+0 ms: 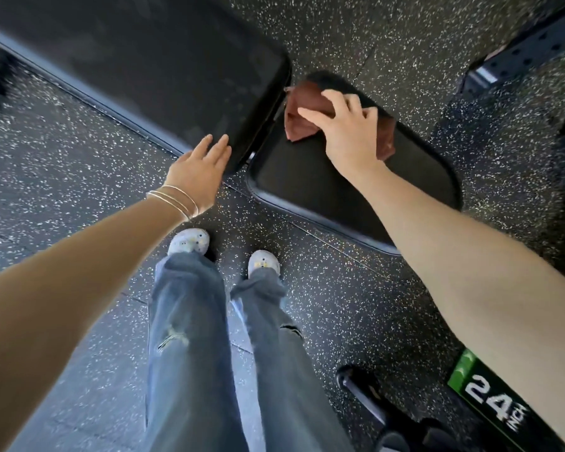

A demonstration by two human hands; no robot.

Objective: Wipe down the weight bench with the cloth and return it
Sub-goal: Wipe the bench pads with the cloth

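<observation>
Two bench pads: long back pad [150, 60] running up and left, shorter seat pad [340, 190] lower right, split by a narrow gap. Both black, smooth, with rounded corners and a paler piped edge. One cloth [302, 120], reddish brown, crumpled into folds, lying on the seat pad at its end nearest the gap, one corner poking toward the back pad.

Two hands. Right hand [346, 128] pressed down on the cloth, fingers spread and bent over it, pinning it flat to the seat rather than bunching it up. Left hand [198, 171] loose, fingers straight and together, tips touching the near corner of the back pad, gripping nothing. Thin bangles [177, 200] on the left wrist, about three.

Two light shoes [190, 241] below, under wide grey jeans [190, 337] with rips at both knees. Black speckled floor [46, 158] all around. One green label reading "24 INCH" [490, 399] at lower right, beside dark equipment too blurred to make out.
</observation>
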